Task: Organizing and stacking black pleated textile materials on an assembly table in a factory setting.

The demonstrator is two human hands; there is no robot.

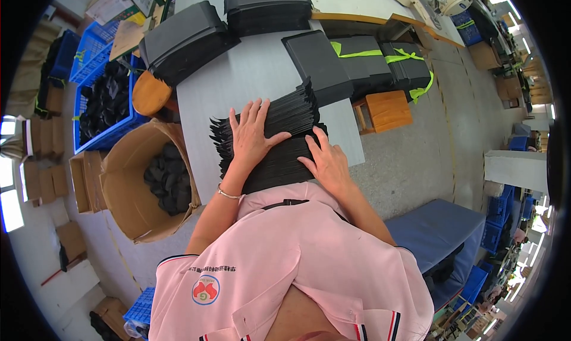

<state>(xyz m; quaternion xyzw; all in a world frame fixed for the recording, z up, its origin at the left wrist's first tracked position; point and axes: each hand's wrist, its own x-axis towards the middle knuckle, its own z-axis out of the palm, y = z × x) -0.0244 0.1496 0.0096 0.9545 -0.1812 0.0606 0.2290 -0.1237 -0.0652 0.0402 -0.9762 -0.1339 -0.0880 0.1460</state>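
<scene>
A thick row of thin black sheets (279, 156), standing on edge and packed together, lies on the table right against my body. My left hand (251, 134) is flat across its left and middle part, fingers spread and pointing away from me. My right hand (328, 164) rests at the right end, thumb and fingers apart, fingertips touching the sheets. Both hands are open and neither grips anything. A gap shows between the far and near parts of the row. The sheets' exact kind cannot be made out.
Tall black stacks (187, 41) stand at the table's far left. Further black stacks tied with neon strips (364, 55) sit at right, above a wooden stool (385, 112). At left are a cardboard box (134, 186) and a blue crate (110, 124), both holding black pieces.
</scene>
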